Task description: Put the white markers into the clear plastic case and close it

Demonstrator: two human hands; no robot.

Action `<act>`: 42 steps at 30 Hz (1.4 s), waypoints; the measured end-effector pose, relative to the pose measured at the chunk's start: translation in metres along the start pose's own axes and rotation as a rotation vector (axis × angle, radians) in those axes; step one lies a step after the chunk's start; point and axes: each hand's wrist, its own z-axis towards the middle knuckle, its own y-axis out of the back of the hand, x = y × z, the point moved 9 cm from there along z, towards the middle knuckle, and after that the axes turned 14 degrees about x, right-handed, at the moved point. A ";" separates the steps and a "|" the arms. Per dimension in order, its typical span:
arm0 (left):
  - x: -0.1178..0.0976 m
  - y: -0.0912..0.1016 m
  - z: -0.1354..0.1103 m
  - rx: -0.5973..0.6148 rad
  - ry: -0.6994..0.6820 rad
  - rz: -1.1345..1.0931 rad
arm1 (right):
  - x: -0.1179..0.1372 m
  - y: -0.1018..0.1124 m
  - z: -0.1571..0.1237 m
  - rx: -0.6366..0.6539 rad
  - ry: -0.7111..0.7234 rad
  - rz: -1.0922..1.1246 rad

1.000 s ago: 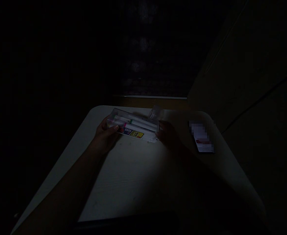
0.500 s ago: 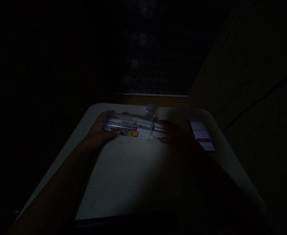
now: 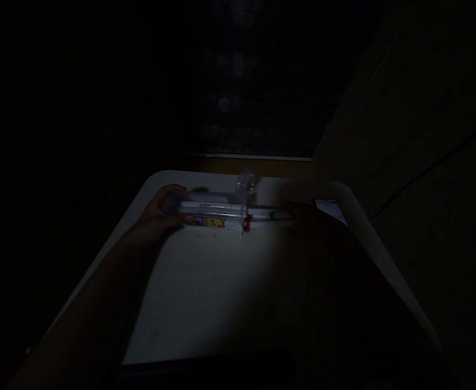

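Plastic and see-through, the marker case (image 3: 211, 198) is in the middle of the frame, with a yellow and dark blue label (image 3: 214, 222) in front and its end flap (image 3: 246, 185) raised. The left hand (image 3: 155, 218) grips its left end; the right hand (image 3: 306, 219) grips white markers (image 3: 262, 213) that stick out from its right end.

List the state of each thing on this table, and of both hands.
Clear case: open at the end facing the right hand.
End flap: swung up, open.
Pens: partly out of the case.
Left hand: gripping the case.
Right hand: closed on the pens, dim.
Phone: screen lit, partly covered by the right arm.
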 end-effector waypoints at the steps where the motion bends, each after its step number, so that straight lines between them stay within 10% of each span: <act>1: 0.000 0.001 0.000 -0.002 0.000 -0.007 | -0.001 0.000 0.000 0.002 -0.004 -0.013; 13: 0.005 0.004 0.002 0.029 -0.008 -0.034 | 0.050 -0.010 -0.010 -0.094 0.097 -0.165; 42: 0.011 0.004 0.001 0.010 0.040 -0.013 | 0.058 -0.029 -0.004 0.045 0.051 -0.185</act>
